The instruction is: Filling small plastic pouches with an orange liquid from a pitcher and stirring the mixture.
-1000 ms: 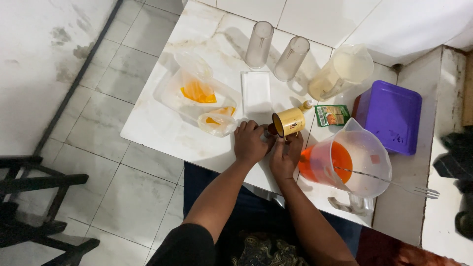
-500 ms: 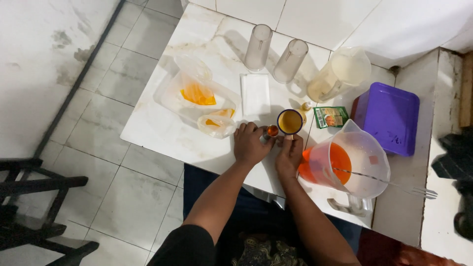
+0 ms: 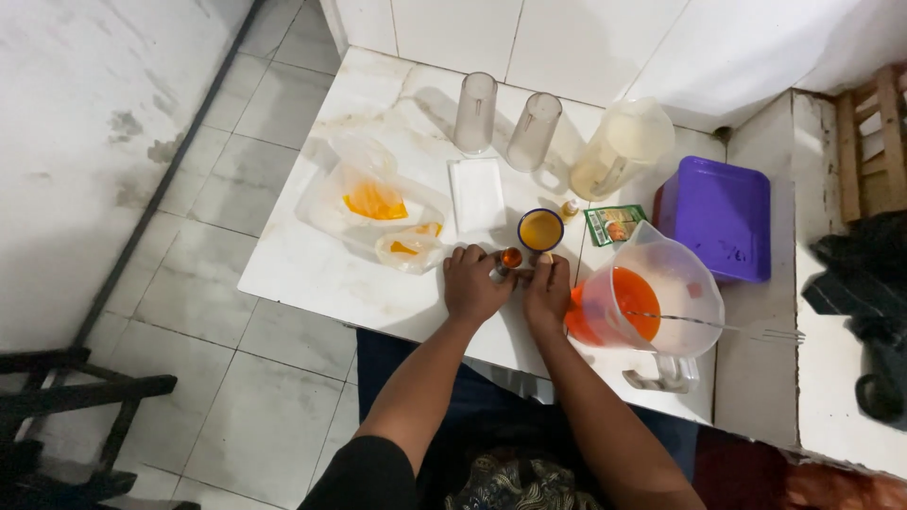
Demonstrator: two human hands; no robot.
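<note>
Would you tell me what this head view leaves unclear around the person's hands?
- Small orange-capped item: too small, half hidden by left hand.
- Right hand: grip unclear.
- Green packet: too small.
- Clear jug: handle partly beyond table edge.

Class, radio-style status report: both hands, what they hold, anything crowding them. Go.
Left hand and right hand together on a small orange-capped bottle. Small cup of orange liquid just behind it. Clear pitcher of orange liquid close beside right hand.

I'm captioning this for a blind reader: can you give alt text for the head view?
Seen from above, both hands, left hand and right hand, meet at a small orange-capped bottle on a white table, beside a cup and a jug of orange liquid.
</note>
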